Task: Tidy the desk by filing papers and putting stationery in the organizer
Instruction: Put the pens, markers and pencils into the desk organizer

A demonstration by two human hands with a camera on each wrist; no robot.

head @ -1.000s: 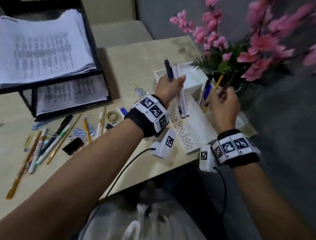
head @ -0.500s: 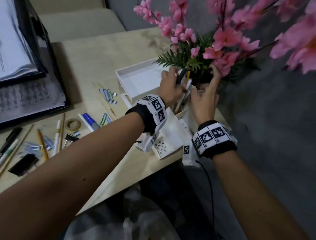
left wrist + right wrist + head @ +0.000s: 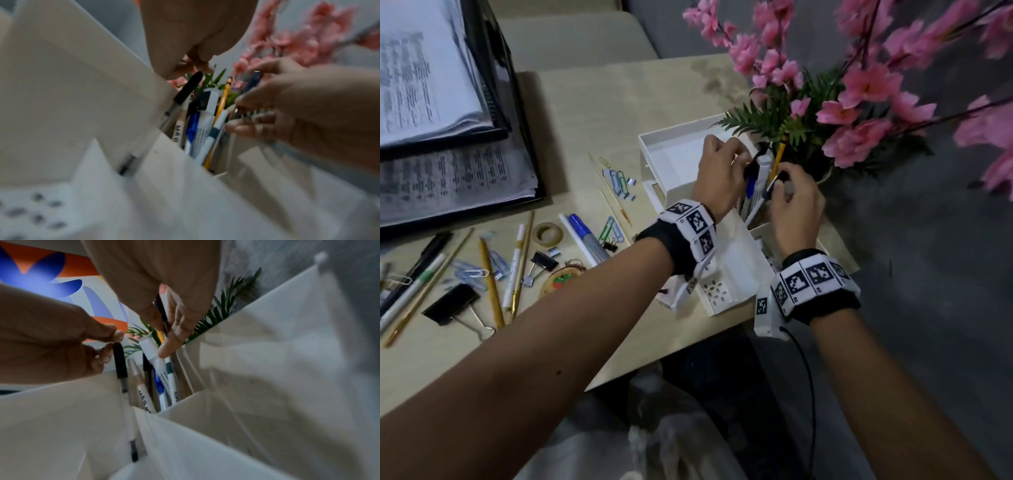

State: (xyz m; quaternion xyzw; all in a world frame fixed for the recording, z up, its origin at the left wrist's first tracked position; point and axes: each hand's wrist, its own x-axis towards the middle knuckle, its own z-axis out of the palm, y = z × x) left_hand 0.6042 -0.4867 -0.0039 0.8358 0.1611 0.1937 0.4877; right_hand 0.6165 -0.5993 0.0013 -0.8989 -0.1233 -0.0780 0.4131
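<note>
At the upper left of the head view, your papers (image 3: 424, 78) already lie stacked in the black file tray (image 3: 496, 85), so that half of the job looks done. Below it, at the left and lower left, loose stationery is spread over the desk (image 3: 592, 99): a black binder clip (image 3: 450, 305), paper clips (image 3: 616, 180), a roll of tape (image 3: 548, 233), a blue-capped marker (image 3: 585, 236) and several pens and pencils. By my reading all of that waits to be put away.

Moving to the centre, your left hand (image 3: 719, 174) is curled, its fingertips pinching the top of a black-capped pen (image 3: 119, 360) that stands in the pen slot of the white organizer (image 3: 674, 150). You hold it by the cap end, probably so it can slide straight down among the markers (image 3: 203, 123) and the yellow pencil (image 3: 777, 161) already upright there.

Just to the right, your right hand (image 3: 794, 205) has its thumb and fingers closed around a thin dark pen (image 3: 161, 313), pointing down into the same slot. The left wrist view also shows something ribbed under those fingers; I cannot tell what it is.

At the upper right, pink flowers (image 3: 866, 89) overhang the organizer, which likely explains your low approach from the near side.
</note>
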